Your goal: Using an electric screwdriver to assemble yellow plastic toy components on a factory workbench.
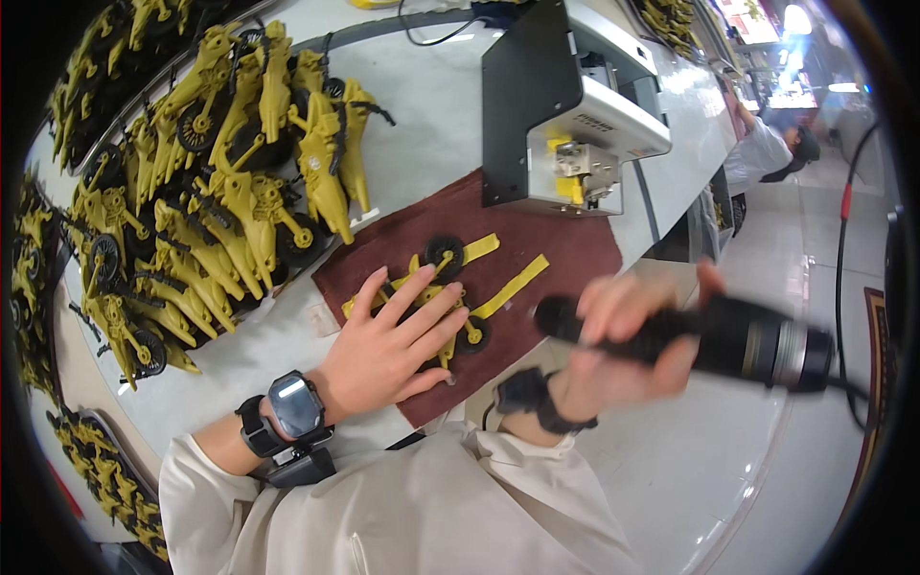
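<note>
My left hand (388, 350) lies with fingers spread over a yellow toy motorcycle (445, 257) with black wheels, which rests on a maroon cloth (580, 251). The palm and fingers cover most of the toy. Two yellow strips (513, 286) stick out to its right; whether they join the toy I cannot tell. To the right of the cloth, my right hand (628, 331) is closed around a black electric screwdriver (747, 340). The tool is held roughly level, its narrower end toward the toy but apart from it. Motion blurs this hand and the tool's tip.
Many yellow toy motorcycles (254, 163) are heaped on the table's left, with more beyond. A black and white box-shaped machine (532, 105), perhaps a screw feeder, stands behind the cloth. A red-and-black cable (843, 206) hangs at the right. Another person (762, 153) is at the far right.
</note>
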A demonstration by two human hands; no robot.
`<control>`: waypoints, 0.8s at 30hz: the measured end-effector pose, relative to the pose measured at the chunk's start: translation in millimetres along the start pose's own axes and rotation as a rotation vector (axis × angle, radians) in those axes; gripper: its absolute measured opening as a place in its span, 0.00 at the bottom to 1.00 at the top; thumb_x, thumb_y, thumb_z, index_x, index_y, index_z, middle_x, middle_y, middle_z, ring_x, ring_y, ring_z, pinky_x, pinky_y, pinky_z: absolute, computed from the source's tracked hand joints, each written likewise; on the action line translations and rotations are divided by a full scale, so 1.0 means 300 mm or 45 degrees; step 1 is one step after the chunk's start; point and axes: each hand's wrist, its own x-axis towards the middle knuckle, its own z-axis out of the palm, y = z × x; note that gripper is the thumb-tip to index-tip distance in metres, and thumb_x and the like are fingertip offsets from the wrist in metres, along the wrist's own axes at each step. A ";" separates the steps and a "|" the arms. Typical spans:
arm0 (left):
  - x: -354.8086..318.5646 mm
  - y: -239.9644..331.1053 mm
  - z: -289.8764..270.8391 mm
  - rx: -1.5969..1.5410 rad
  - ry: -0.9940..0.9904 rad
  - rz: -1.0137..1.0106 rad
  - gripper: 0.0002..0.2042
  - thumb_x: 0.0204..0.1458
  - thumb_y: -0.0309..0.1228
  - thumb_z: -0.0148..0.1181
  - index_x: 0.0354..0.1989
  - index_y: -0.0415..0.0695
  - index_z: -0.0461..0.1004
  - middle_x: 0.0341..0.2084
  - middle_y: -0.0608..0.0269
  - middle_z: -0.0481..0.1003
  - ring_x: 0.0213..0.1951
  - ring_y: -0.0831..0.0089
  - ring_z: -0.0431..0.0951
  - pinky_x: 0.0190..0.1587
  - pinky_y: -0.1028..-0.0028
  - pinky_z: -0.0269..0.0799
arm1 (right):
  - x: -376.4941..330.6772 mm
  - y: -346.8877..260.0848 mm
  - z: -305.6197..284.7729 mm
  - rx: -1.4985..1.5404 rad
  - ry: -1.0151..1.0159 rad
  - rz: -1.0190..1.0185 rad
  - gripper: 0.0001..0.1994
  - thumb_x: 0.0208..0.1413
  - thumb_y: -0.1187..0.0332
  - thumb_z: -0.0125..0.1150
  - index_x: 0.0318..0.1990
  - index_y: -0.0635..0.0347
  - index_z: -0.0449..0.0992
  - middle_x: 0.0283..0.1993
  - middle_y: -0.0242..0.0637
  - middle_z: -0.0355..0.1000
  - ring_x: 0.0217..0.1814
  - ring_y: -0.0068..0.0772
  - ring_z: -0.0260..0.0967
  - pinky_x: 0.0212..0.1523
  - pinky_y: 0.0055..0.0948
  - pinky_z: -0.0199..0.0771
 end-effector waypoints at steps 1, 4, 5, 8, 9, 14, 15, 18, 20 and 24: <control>0.004 0.005 -0.001 -0.005 -0.014 -0.004 0.31 0.43 0.48 0.60 0.57 0.50 0.66 0.60 0.63 0.61 0.63 0.56 0.55 0.62 0.49 0.43 | -0.051 -0.026 -0.003 0.064 -0.073 -0.013 0.32 0.56 0.54 0.53 0.62 0.59 0.50 0.20 0.35 0.64 0.14 0.29 0.60 0.18 0.31 0.61; 0.012 0.002 0.001 0.000 -0.001 0.022 0.31 0.43 0.47 0.61 0.57 0.51 0.66 0.60 0.64 0.61 0.63 0.58 0.55 0.62 0.49 0.43 | -0.160 -0.063 0.003 0.238 -0.230 0.000 0.39 0.53 0.61 0.61 0.65 0.56 0.41 0.30 0.44 0.70 0.24 0.38 0.68 0.27 0.39 0.70; 0.008 -0.001 0.000 0.003 0.009 0.011 0.31 0.41 0.47 0.62 0.57 0.52 0.66 0.60 0.64 0.61 0.62 0.58 0.56 0.62 0.50 0.44 | -0.175 -0.057 0.001 0.255 -0.295 -0.018 0.39 0.52 0.62 0.62 0.64 0.55 0.42 0.32 0.46 0.70 0.26 0.40 0.69 0.30 0.40 0.71; 0.008 -0.001 0.006 0.006 0.032 -0.003 0.32 0.39 0.47 0.63 0.56 0.52 0.66 0.59 0.65 0.61 0.62 0.57 0.57 0.62 0.50 0.44 | -0.179 -0.066 -0.009 0.250 -0.376 0.013 0.37 0.51 0.64 0.63 0.62 0.55 0.43 0.32 0.46 0.70 0.27 0.41 0.69 0.31 0.41 0.71; 0.010 -0.002 0.009 0.006 0.039 -0.010 0.33 0.38 0.47 0.64 0.56 0.53 0.66 0.60 0.65 0.61 0.62 0.57 0.57 0.61 0.50 0.45 | -0.178 -0.068 -0.013 0.249 -0.375 0.014 0.37 0.51 0.64 0.63 0.62 0.55 0.43 0.32 0.46 0.70 0.27 0.41 0.69 0.31 0.41 0.71; 0.008 0.003 0.007 -0.023 0.042 -0.006 0.32 0.38 0.45 0.64 0.56 0.53 0.66 0.60 0.65 0.61 0.62 0.58 0.57 0.61 0.50 0.45 | -0.187 -0.050 -0.025 0.301 -0.492 0.097 0.37 0.50 0.66 0.64 0.60 0.56 0.43 0.34 0.46 0.70 0.28 0.41 0.69 0.34 0.43 0.71; 0.007 0.004 0.008 -0.035 0.038 -0.003 0.33 0.37 0.45 0.64 0.56 0.53 0.66 0.60 0.65 0.61 0.62 0.58 0.57 0.61 0.50 0.45 | -0.189 -0.048 -0.015 0.306 -0.494 0.101 0.37 0.50 0.66 0.64 0.60 0.56 0.43 0.34 0.46 0.70 0.28 0.41 0.69 0.34 0.43 0.71; 0.006 0.002 0.011 -0.036 0.046 0.005 0.33 0.36 0.44 0.65 0.57 0.53 0.66 0.60 0.65 0.61 0.62 0.58 0.57 0.61 0.49 0.45 | -0.196 -0.043 0.017 0.137 -0.395 0.054 0.34 0.56 0.57 0.55 0.62 0.61 0.45 0.26 0.42 0.67 0.19 0.35 0.65 0.24 0.36 0.67; 0.002 0.002 0.009 -0.041 0.045 -0.006 0.34 0.36 0.44 0.65 0.57 0.53 0.66 0.59 0.65 0.62 0.63 0.58 0.56 0.61 0.49 0.45 | -0.198 -0.040 0.024 0.122 -0.358 0.054 0.33 0.56 0.57 0.55 0.61 0.62 0.45 0.26 0.41 0.67 0.19 0.35 0.64 0.23 0.36 0.66; 0.003 -0.002 0.000 -0.046 0.027 0.005 0.32 0.40 0.44 0.65 0.56 0.49 0.65 0.59 0.64 0.60 0.65 0.59 0.53 0.61 0.50 0.48 | -0.197 -0.028 -0.021 0.262 -0.466 0.140 0.37 0.50 0.70 0.62 0.61 0.57 0.41 0.35 0.47 0.69 0.29 0.41 0.69 0.35 0.43 0.71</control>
